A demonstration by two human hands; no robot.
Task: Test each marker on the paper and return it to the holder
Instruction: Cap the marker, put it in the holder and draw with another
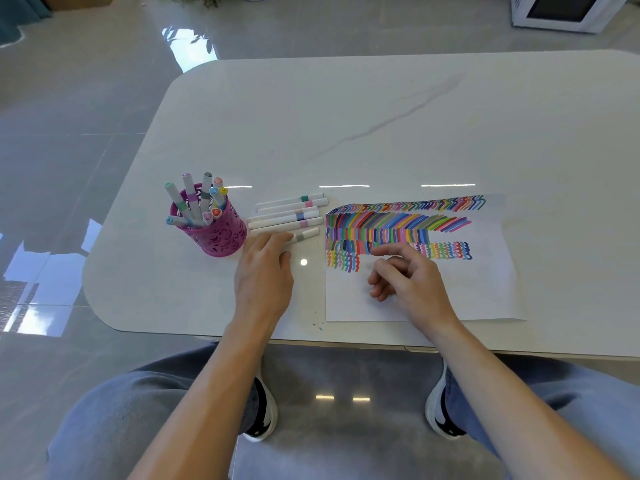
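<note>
A magenta cut-out holder [216,237] stands on the white table, holding several capped markers [194,202]. Several white markers lie side by side to its right [289,213]. The nearest one has a grey band [306,234], and the straight fingertips of my left hand [265,271] rest on its left part. A sheet of paper [485,285] covered with rows of coloured strokes lies to the right. My right hand [407,275] hovers over the paper's lower part with fingers loosely curled, holding nothing.
The white marble-look table [381,126] has a rounded front-left corner and a near edge just above my knees. A few small blue ink spots [318,325] mark the table near the paper's lower left corner. A white appliance [568,12] sits on the floor beyond.
</note>
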